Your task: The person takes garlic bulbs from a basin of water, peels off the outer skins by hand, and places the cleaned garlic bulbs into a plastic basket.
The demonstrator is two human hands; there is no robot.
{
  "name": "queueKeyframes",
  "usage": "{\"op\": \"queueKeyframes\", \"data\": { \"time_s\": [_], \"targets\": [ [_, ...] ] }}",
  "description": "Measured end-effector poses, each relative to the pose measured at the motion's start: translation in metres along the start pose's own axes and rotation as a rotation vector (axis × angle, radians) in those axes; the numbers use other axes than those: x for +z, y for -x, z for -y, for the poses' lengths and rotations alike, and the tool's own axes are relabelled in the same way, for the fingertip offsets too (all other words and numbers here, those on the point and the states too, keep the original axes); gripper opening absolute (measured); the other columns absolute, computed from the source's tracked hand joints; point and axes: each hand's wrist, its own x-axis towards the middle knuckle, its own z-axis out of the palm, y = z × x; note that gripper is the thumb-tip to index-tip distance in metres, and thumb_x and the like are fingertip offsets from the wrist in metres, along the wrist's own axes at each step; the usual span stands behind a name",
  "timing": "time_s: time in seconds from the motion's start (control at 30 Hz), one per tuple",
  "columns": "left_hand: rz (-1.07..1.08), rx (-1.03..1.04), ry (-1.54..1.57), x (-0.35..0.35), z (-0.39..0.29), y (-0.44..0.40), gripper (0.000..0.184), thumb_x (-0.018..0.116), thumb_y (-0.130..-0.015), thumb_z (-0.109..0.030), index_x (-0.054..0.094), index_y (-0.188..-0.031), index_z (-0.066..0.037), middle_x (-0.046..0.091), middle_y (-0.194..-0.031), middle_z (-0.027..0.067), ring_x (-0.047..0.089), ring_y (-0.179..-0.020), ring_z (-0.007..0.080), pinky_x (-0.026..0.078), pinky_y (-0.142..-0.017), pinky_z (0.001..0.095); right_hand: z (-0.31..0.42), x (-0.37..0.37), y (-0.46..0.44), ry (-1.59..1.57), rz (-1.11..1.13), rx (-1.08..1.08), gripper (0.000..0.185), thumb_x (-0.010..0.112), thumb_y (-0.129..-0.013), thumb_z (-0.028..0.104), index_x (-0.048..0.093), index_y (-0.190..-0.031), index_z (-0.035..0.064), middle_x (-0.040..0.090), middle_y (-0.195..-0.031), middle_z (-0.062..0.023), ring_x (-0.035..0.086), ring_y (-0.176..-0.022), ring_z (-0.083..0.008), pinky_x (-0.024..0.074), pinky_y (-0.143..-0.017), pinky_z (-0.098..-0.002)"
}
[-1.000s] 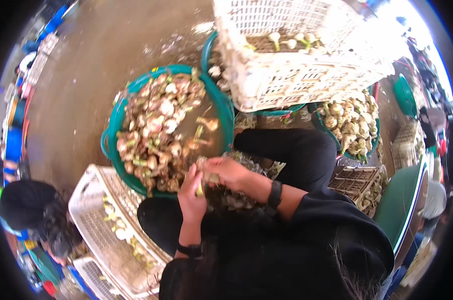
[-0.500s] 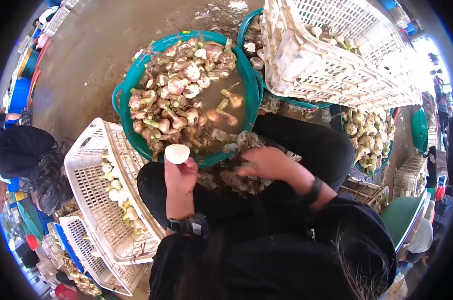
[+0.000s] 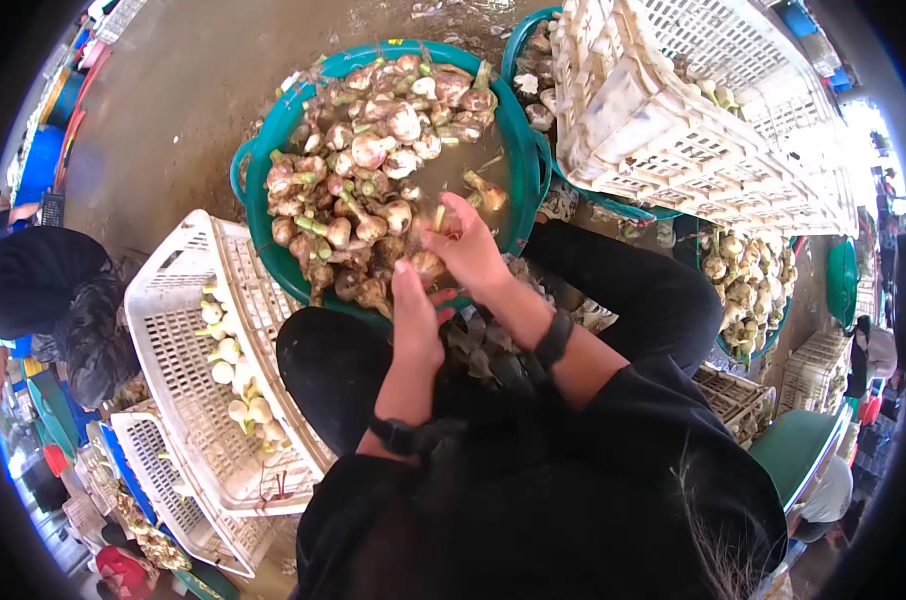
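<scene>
A garlic bulb (image 3: 428, 264) with its stem up is between my hands, over the near rim of a green tub (image 3: 538, 180). My right hand (image 3: 470, 256) has its fingers closed around the bulb's stem side. My left hand (image 3: 415, 312) is just below and left of the bulb, thumb raised and fingers apart; whether it touches the bulb I cannot tell. Unpeeled, muddy garlic bulbs (image 3: 373, 150) heap up in the tub, with brown water at its right side. Garlic skins (image 3: 478, 345) lie on my lap beneath my hands.
A white crate (image 3: 178, 310) with pale garlic bulbs (image 3: 238, 375) stands at my left. Another white crate (image 3: 673, 150) rests on a tub at upper right. More garlic (image 3: 748, 280) fills a tub at right. A person in dark clothing (image 3: 48, 285) is at far left.
The round white thing is gone from my left hand, which has moved right towards the tub. My right hand has moved from the garlic skins up to a bulb at the tub's near side.
</scene>
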Motion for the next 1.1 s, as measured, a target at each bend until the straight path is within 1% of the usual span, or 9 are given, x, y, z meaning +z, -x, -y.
{"op": "queueKeyframes", "data": {
  "time_s": [0.1, 0.13, 0.2, 0.43, 0.6, 0.8, 0.87, 0.93, 1.1],
  "targets": [
    [0.051, 0.181, 0.016, 0.01, 0.004, -0.009, 0.034, 0.039, -0.092, -0.038, 0.047, -0.093, -0.005, 0.049, -0.081, 0.0023, 0.044, -0.064, 0.0086, 0.036, -0.054, 0.0228, 0.015, -0.013, 0.019, 0.812, 0.072, -0.948, 0.019, 0.062, -0.07, 0.003, 0.061, -0.089, 0.0047, 0.059, -0.086, -0.0083, 0.056, -0.071, -0.0219, 0.0463, -0.066, -0.0331],
    [0.016, 0.312, -0.136, -0.001, 0.007, -0.021, 0.031, 0.04, -0.093, -0.035, 0.046, -0.085, -0.005, 0.047, -0.074, 0.0005, 0.041, -0.061, 0.0073, 0.034, -0.052, 0.0225, 0.025, -0.019, 0.025, 0.816, 0.069, -0.946, 0.019, 0.062, -0.07, 0.003, 0.061, -0.089, 0.0047, 0.059, -0.086, -0.0083, 0.056, -0.071, -0.0219, 0.0463, -0.066, -0.0331],
    [0.05, 0.397, -0.29, -0.012, -0.001, -0.024, 0.033, 0.045, -0.092, -0.027, 0.042, -0.067, -0.006, 0.038, -0.058, -0.0042, 0.033, -0.056, 0.0042, 0.028, -0.048, 0.0221, 0.041, -0.028, 0.037, 1.289, 0.48, -0.756, 0.013, 0.061, -0.069, 0.019, 0.06, -0.073, 0.0069, 0.06, -0.075, -0.0075, 0.056, -0.085, -0.0268, 0.0456, -0.073, -0.0367],
    [0.267, 0.23, -0.298, -0.031, -0.001, -0.022, 0.03, 0.048, -0.09, -0.022, 0.042, -0.065, -0.007, 0.039, -0.057, -0.0059, 0.033, -0.053, 0.002, 0.027, -0.046, 0.0209, 0.032, -0.026, 0.041, 1.324, 0.581, -0.618, 0.015, 0.058, -0.071, 0.022, 0.06, -0.065, 0.0086, 0.06, -0.065, -0.0075, 0.059, -0.066, -0.0273, 0.0479, -0.061, -0.0371],
    [0.297, 0.214, -0.321, -0.028, -0.003, -0.007, 0.022, 0.046, -0.09, -0.025, 0.057, -0.089, -0.006, 0.047, -0.067, -0.0052, 0.042, -0.057, 0.0041, 0.032, -0.05, 0.018, 0.012, -0.039, 0.033, 0.242, 0.385, 0.54, 0.018, 0.053, -0.079, 0.017, 0.06, -0.081, -0.0003, 0.058, -0.063, -0.0089, 0.055, -0.057, -0.0156, 0.0438, -0.054, -0.0295],
    [0.353, 0.356, -0.595, -0.037, -0.005, -0.002, 0.031, 0.054, -0.084, -0.012, 0.054, -0.113, -0.002, 0.058, -0.085, 0.0014, 0.052, -0.071, 0.0093, 0.043, -0.063, 0.0229, -0.01, -0.037, 0.047, 0.654, 0.221, -0.283, 0.02, 0.057, -0.08, 0.016, 0.058, -0.069, 0.0, 0.055, -0.061, -0.0026, 0.05, -0.052, -0.0113, 0.0367, -0.047, -0.0307],
    [0.402, 0.441, -0.833, -0.04, -0.001, 0.002, 0.032, 0.056, -0.081, -0.007, 0.054, -0.113, -0.003, 0.062, -0.092, 0.0046, 0.057, -0.078, 0.0124, 0.047, -0.069, 0.0252, -0.019, -0.04, 0.041, 0.434, 0.215, 0.04, 0.017, 0.058, -0.08, 0.015, 0.059, -0.07, 0.0015, 0.056, -0.062, -0.002, 0.049, -0.052, -0.0107, 0.0357, -0.046, -0.0296],
    [0.363, 1.114, -1.073, -0.037, 0.003, 0.007, 0.033, 0.057, -0.076, 0.003, 0.055, -0.108, 0.001, 0.061, -0.101, 0.0125, 0.06, -0.091, 0.0214, 0.048, -0.076, 0.0295, -0.009, -0.041, 0.04, 0.026, 0.179, 0.567, 0.011, 0.059, -0.08, 0.014, 0.061, -0.075, 0.0051, 0.058, -0.067, -0.0007, 0.049, -0.052, -0.0097, 0.0355, -0.044, -0.0265],
    [0.34, 1.139, -1.113, -0.039, 0.009, 0.002, 0.025, 0.053, -0.076, 0.007, 0.057, -0.1, 0.001, 0.058, -0.108, 0.0169, 0.056, -0.102, 0.0265, 0.048, -0.081, 0.0329, 0.0, -0.033, 0.049, -0.225, 0.137, 0.572, 0.009, 0.058, -0.083, 0.013, 0.061, -0.08, 0.0052, 0.059, -0.072, -0.0003, 0.051, -0.058, -0.0089, 0.0396, -0.051, -0.0238]
  ]
}}
